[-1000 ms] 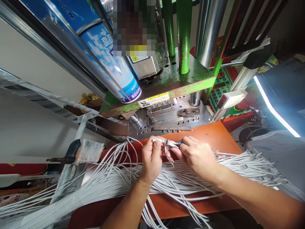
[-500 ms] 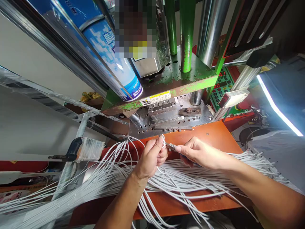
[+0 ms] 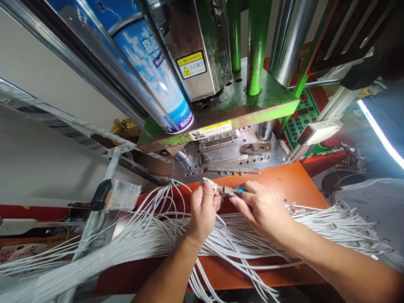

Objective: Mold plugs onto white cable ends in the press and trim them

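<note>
My left hand is closed around the ends of white cables, which stick up past the thumb. A pair of pliers with a blue grip is in my right hand, whose fingers are wrapped around the handles. The jaws are right up against the cable ends at my left fingertips. Whether they bite on anything is too small to make out. Beneath both hands spreads a thick bundle of white cables, with small metal connectors on the ends at the right.
A green press stands ahead, with a metal mould and a loose steel bar on its bed. A blue spray can is at upper left. The orange worktop carries the cables. A control panel is at right.
My right hand has turned and opened its grip slightly, showing the pliers' blue handle. The cable ends stick out further from my left hand. The view has shifted slightly.
</note>
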### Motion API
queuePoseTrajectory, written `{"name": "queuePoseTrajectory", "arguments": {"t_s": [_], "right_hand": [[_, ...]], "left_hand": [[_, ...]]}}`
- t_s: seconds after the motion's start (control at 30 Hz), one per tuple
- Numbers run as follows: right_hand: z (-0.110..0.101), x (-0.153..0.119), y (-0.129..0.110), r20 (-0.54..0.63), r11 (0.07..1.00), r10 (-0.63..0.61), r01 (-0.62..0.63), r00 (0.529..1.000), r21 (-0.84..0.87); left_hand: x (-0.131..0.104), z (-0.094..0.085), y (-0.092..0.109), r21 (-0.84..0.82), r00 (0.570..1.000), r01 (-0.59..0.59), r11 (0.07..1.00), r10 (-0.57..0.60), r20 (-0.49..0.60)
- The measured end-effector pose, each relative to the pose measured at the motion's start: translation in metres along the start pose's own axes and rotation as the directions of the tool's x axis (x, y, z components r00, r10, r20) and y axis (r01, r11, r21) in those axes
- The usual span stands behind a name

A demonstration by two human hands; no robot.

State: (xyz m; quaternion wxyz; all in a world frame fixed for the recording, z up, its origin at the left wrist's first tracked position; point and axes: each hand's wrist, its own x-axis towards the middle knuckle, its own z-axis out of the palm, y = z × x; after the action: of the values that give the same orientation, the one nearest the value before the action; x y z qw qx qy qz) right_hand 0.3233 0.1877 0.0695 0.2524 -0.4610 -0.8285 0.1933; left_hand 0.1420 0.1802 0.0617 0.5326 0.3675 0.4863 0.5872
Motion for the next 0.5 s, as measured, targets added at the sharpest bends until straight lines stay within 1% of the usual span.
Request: {"name": "queuePoseTrajectory", "arguments": {"t_s": [0.1, 0.2, 0.37, 0.5], "right_hand": [[0.000, 0.000, -0.001, -0.104, 0.986, -0.082, 0.065, 0.991, -0.152], [-0.001, 0.002, -0.003, -0.165, 0.963, -0.151, 0.107, 0.975, -0.248], [-0.004, 0.006, 0.000, -0.166, 0.931, -0.221, 0.157, 0.961, -0.331], [-0.003, 0.005, 0.003, -0.157, 0.925, -0.242, 0.179, 0.957, -0.334]], "left_hand": [[-0.002, 0.003, 0.000, -0.039, 0.999, 0.042, 0.998, -0.041, 0.020], [-0.003, 0.006, 0.004, -0.099, 0.993, 0.114, 0.989, -0.110, 0.044], [-0.005, 0.011, 0.010, -0.172, 0.973, 0.223, 0.960, -0.209, 0.095], [-0.007, 0.010, 0.012, -0.175, 0.966, 0.251, 0.952, -0.234, 0.112]]}}
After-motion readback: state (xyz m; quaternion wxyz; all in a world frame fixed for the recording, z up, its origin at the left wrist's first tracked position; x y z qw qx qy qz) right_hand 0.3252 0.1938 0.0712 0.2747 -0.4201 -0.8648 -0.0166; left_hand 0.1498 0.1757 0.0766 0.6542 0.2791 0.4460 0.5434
